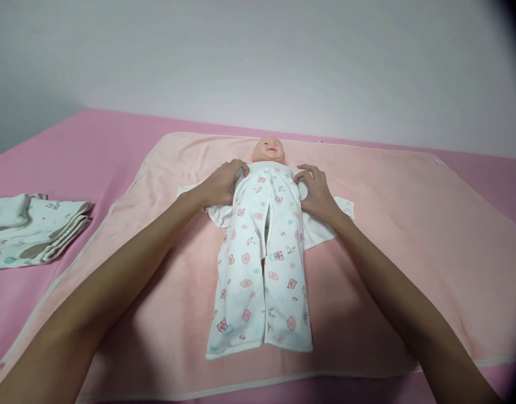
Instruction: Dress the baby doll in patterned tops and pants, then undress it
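Note:
A baby doll lies on its back, its head showing at the far end. Over its body are spread white baby pants with pink animal prints, the legs pointing toward me and a gap between them. At the left side of the waistband, my left hand is closed with its fingertips on the fabric. Opposite it, my right hand has curled fingers at the waistband's right edge, the index finger a little raised. White clothing sticks out from under the pants on both sides. The doll's limbs are hidden.
Beneath the doll lies a peach blanket with a pale edge, on a pink sheet. Folded printed baby clothes are stacked at the left. A plain wall rises behind.

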`<state>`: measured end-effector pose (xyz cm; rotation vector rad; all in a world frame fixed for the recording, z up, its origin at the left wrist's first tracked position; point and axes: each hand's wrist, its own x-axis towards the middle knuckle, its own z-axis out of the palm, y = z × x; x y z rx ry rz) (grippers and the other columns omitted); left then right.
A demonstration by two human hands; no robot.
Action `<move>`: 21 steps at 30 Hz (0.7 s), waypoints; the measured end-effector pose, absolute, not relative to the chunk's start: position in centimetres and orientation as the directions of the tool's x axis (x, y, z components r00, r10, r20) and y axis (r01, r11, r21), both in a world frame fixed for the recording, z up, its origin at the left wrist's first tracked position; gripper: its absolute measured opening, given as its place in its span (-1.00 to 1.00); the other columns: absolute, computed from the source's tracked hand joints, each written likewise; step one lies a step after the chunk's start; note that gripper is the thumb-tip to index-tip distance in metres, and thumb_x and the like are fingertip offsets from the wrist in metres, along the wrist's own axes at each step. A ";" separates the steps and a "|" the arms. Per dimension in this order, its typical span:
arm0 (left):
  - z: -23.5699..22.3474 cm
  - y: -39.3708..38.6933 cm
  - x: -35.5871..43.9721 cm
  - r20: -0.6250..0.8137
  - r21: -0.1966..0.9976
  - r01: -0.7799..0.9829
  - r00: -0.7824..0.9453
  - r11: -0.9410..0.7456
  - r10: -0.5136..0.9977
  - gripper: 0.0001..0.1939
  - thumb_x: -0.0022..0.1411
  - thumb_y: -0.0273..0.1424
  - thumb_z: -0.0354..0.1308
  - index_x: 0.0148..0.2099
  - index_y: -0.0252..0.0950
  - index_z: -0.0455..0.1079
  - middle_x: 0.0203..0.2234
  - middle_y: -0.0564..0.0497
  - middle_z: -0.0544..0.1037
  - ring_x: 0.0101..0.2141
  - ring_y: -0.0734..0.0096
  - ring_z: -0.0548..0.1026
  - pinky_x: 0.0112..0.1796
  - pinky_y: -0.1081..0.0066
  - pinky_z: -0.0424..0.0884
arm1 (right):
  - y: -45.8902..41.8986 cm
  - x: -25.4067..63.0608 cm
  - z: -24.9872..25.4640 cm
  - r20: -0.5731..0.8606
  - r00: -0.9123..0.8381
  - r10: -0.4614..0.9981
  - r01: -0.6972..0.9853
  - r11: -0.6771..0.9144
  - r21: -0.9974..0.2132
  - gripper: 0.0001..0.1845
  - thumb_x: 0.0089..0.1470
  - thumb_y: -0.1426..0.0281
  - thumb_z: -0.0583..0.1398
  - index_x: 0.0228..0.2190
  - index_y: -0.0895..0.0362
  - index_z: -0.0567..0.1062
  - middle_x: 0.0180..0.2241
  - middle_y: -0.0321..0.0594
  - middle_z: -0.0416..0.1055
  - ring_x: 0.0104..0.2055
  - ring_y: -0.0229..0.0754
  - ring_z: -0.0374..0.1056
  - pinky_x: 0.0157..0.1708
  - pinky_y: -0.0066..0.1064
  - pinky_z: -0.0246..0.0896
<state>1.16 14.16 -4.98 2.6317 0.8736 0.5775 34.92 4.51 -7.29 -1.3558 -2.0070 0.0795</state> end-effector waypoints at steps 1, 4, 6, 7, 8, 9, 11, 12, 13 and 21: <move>-5.0 14.1 1.3 0.275 0.357 0.507 0.746 -0.785 0.607 -0.39 0.12 -0.16 0.36 0.14 -0.18 0.24 0.19 -0.29 0.47 0.02 -0.15 0.47 0.02 0.00 0.39 | 4.3 34.8 -7.3 0.490 -0.217 0.844 0.786 0.449 -0.425 -0.54 0.08 0.30 0.40 -0.03 -0.01 0.39 0.38 0.07 0.29 0.40 0.32 0.23 0.34 0.18 0.23; -5.1 13.9 1.7 0.310 0.279 0.534 0.736 -0.798 0.602 -0.48 0.24 -0.11 0.27 0.14 -0.20 0.25 0.18 -0.33 0.47 -0.01 -0.16 0.45 0.04 -0.07 0.36 | 3.9 34.1 -7.2 0.465 -0.212 0.859 0.753 0.447 -0.483 -0.59 0.13 0.35 0.33 -0.01 0.00 0.37 0.33 0.06 0.37 0.30 0.25 0.37 0.20 0.07 0.35; -5.3 13.6 2.0 0.338 0.308 0.550 0.699 -0.776 0.629 -0.48 0.25 -0.08 0.27 0.13 -0.20 0.26 0.15 -0.31 0.48 0.00 -0.16 0.46 0.03 -0.05 0.37 | 3.8 33.5 -7.2 0.496 -0.159 0.853 0.723 0.443 -0.530 -0.63 0.15 0.37 0.28 -0.01 -0.02 0.37 0.26 0.00 0.43 0.26 0.20 0.41 0.19 0.03 0.37; -5.4 13.5 2.2 0.346 0.329 0.550 0.686 -0.768 0.640 -0.45 0.23 -0.06 0.29 0.14 -0.19 0.25 0.14 -0.29 0.49 0.01 -0.16 0.46 0.02 -0.04 0.37 | 3.7 33.2 -7.3 0.515 -0.123 0.848 0.712 0.437 -0.549 -0.66 0.16 0.39 0.26 -0.02 -0.03 0.37 0.23 -0.03 0.45 0.24 0.17 0.42 0.20 0.02 0.37; -5.5 13.3 2.3 0.350 0.346 0.548 0.678 -0.762 0.646 -0.41 0.20 -0.04 0.32 0.15 -0.18 0.25 0.14 -0.26 0.49 0.02 -0.15 0.46 0.02 -0.02 0.38 | 3.7 33.0 -7.5 0.530 -0.090 0.843 0.706 0.429 -0.563 -0.69 0.18 0.40 0.23 -0.04 -0.03 0.36 0.19 -0.06 0.46 0.23 0.14 0.43 0.19 0.01 0.37; -5.6 13.2 2.5 0.356 0.356 0.547 0.670 -0.757 0.652 -0.39 0.18 -0.03 0.34 0.15 -0.17 0.26 0.13 -0.24 0.49 0.02 -0.13 0.46 0.01 0.00 0.39 | 3.7 32.8 -7.7 0.539 -0.063 0.840 0.708 0.418 -0.569 -0.73 0.21 0.40 0.20 -0.05 -0.03 0.36 0.17 -0.07 0.47 0.20 0.12 0.43 0.18 0.00 0.37; -5.8 13.0 2.7 0.367 0.360 0.557 0.653 -0.749 0.662 -0.38 0.17 -0.04 0.36 0.15 -0.17 0.28 0.11 -0.21 0.50 0.00 -0.10 0.45 0.00 0.01 0.40 | 3.9 32.6 -8.0 0.541 -0.031 0.841 0.725 0.391 -0.567 -0.79 0.26 0.41 0.15 -0.07 -0.04 0.36 0.14 -0.07 0.47 0.18 0.11 0.43 0.16 0.01 0.38; -5.8 13.0 2.7 0.367 0.357 0.565 0.647 -0.743 0.668 -0.39 0.17 -0.05 0.36 0.15 -0.17 0.29 0.10 -0.21 0.50 0.00 -0.10 0.45 0.01 0.01 0.41 | 4.1 32.7 -8.1 0.536 -0.024 0.844 0.735 0.378 -0.563 -0.80 0.27 0.42 0.13 -0.08 -0.03 0.37 0.14 -0.06 0.46 0.18 0.12 0.43 0.16 0.02 0.38; -5.7 13.2 2.6 0.363 0.354 0.569 0.647 -0.742 0.670 -0.42 0.18 -0.07 0.35 0.15 -0.17 0.31 0.10 -0.21 0.50 0.00 -0.11 0.46 0.02 -0.01 0.41 | 4.2 33.0 -8.1 0.529 -0.025 0.849 0.740 0.371 -0.560 -0.80 0.26 0.43 0.13 -0.09 -0.03 0.38 0.15 -0.04 0.46 0.18 0.13 0.42 0.16 0.04 0.38; -2.5 14.5 -0.1 0.062 0.705 0.445 0.736 -0.551 0.674 -0.62 0.35 -0.11 0.28 0.15 -0.07 0.51 0.28 -0.08 0.49 0.24 -0.04 0.47 0.21 0.02 0.44 | 4.8 36.7 -5.2 0.288 -0.234 0.929 0.563 0.371 -0.739 -0.77 0.32 0.14 0.30 -0.07 -0.05 0.60 0.36 -0.10 0.42 0.47 0.14 0.27 0.48 0.15 0.15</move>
